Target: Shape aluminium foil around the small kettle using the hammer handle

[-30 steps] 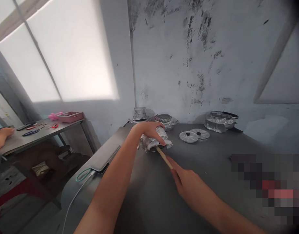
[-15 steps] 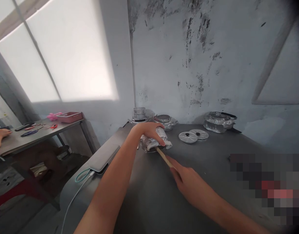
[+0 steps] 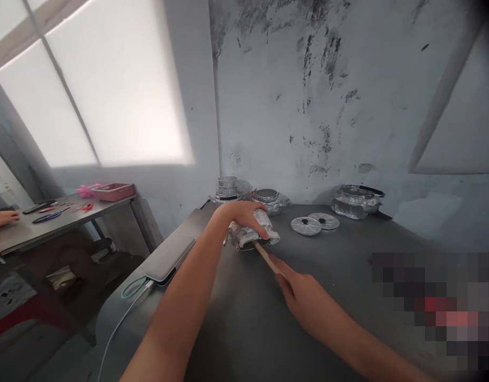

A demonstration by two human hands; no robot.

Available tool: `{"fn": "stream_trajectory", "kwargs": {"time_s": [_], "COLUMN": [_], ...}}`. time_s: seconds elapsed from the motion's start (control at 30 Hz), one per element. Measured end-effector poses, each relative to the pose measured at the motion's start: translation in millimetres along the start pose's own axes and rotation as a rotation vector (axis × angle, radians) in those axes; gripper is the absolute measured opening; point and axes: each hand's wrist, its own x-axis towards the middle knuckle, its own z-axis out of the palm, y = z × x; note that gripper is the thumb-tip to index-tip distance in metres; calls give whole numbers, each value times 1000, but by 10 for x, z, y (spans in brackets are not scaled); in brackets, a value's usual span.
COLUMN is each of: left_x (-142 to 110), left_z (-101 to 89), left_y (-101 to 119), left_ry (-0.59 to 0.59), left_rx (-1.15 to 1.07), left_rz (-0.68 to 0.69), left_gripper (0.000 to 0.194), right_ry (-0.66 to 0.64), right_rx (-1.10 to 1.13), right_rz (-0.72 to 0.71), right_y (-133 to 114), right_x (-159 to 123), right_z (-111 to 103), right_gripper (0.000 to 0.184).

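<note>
Head view, looking forward and down over tabletop [image 3: 327, 307] toward wall [image 3: 260, 116].

A foil-covered object [image 3: 262, 219] is grasped from above by the left hand [image 3: 247, 215] on the grey tabletop [image 3: 232, 323]. A wooden stick [image 3: 267, 257] is held in the right hand [image 3: 303, 291], its far end hidden at the object's near side. Two overlapping round lids [image 3: 305, 229] are set to the right. Foil-wrapped cookware [image 3: 352, 208] is placed near the wall [image 3: 256, 122]. On the left, a grey flat case [image 3: 170, 257] is seen beside a white cable [image 3: 119, 323].
</note>
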Motion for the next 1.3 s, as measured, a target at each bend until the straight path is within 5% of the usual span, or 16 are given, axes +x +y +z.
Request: {"fn": "stream_trajectory", "kwargs": {"time_s": [0.23,0.53,0.73,0.83,1.03,1.2,1.3], "left_x": [0,-9,-27,-24,39,41,37], "left_z": [-6,10,9,12,9,10,20], "left_y": [3,20,38,40,-25,-28,-21], "left_ry": [-10,11,32,40,19,1,12], "left_rx": [-3,9,22,19,33,26,35], "left_rz": [11,-15,-31,-29,10,9,16], "left_gripper": [94,93,94,93,94,95,97], "right_ry": [61,-25,39,156,332,329,337], "right_rx": [-16,-27,-258,-279,78,107,132], "right_rz": [8,-13,-43,-116,-511,-439,-407], "right_y": [-36,-41,-131,-340,-917,-1179,-1028], "right_x": [13,-6,-64,-210,-801,-1046,-1121], "right_z": [-7,-59,-140,-273,-646,-902,-872], "right_gripper": [48,51,44,34,21,14,20]}}
